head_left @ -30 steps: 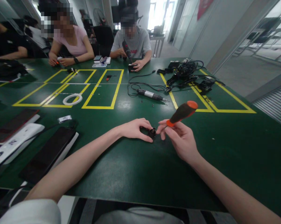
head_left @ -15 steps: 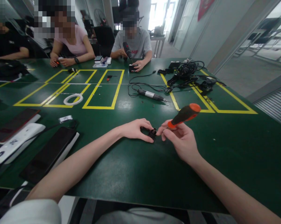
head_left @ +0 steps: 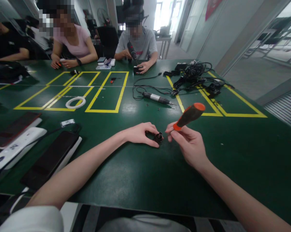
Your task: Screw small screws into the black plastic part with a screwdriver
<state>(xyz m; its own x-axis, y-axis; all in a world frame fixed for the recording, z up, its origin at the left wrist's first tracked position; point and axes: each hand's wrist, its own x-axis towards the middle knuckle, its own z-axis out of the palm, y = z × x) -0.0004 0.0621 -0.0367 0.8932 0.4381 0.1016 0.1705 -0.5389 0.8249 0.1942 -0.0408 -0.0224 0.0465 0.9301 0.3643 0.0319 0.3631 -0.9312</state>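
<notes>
On the green table (head_left: pixel 116 180), my left hand (head_left: pixel 142 134) pinches a small black part (head_left: pixel 158 138) between thumb and fingers. A short round post or tube stands up from that part; its exact kind cannot be made out. Just to its right, my right hand (head_left: pixel 187 141) grips a screwdriver (head_left: pixel 190 116) with a dark and orange handle, low down near the shaft. The handle tilts up and to the right. The shaft points down toward the black part, and its tip is too blurred to tell whether it touches.
A corded electric screwdriver (head_left: pixel 157 98) lies ahead, with tangled black cables (head_left: pixel 196 77) beyond it. A white ring (head_left: pixel 75 102) lies among yellow tape outlines. Phones (head_left: pixel 51 159) and a white power strip (head_left: pixel 17 148) are at left. Across the table, a co-worker (head_left: pixel 138 42) holds a power driver.
My right hand and the screwdriver have shifted slightly; the handle now leans a little more to the left and its fingers have turned. My left hand and the black part stay in place.
</notes>
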